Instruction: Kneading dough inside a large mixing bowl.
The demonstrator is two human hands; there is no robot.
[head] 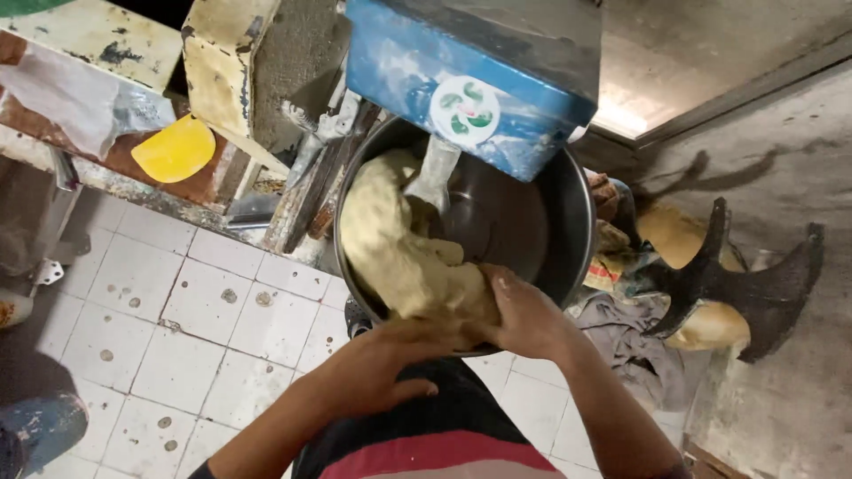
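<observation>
In the head view, at the near rim of the steel mixer bowl (568,222), the right hand (524,310) grips the pale dough (399,248), fingers curled into it; the left hand (382,368) cups the mass from below. Dough clings to the mixer hook (435,173); it could tear or slump onto the tiled floor (177,328) if it sticks while pulled.

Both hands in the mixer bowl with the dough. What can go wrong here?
1. The right hand grips the dough inside the steel bowl, close to the mixer hook; if it turns, fingers could be caught.
2. The left hand supports it at the rim; the sagging mass might slip onto the tiled floor.
</observation>
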